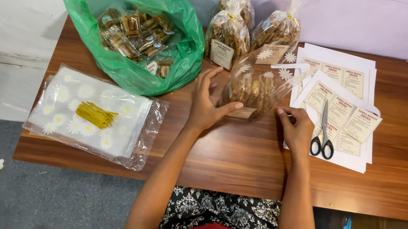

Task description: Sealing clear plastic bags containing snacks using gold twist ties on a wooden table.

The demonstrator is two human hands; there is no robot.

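While a clear daisy-print bag [253, 87] of cookies is held flat at the bench [239, 158] centre, a small label [242, 112] is pressed at its near edge by the left hand [205, 104], thumb on the label, fingers spread open over the bag's left side. The bag's right near corner is pinched by the right hand [296, 129], fingers curled; whether anything else is gripped there can't be told.

Progress, as judged: three filled bags [245, 30], tied w/ gold ties & labelled, are stood just behind the held bag, so approx. three units are done. The held bag is filled but its top looks untied, label not yet fixed.

Left to do: many wrapped cookies are seen in the green bag [136, 36], left & behind the held bag; a stack of empty daisy bags [93, 113] w/ gold ties [95, 114] is laid further left. Label sheets [339, 101] w/ scissors [323, 132] on top are placed right of it, mostly uncut.
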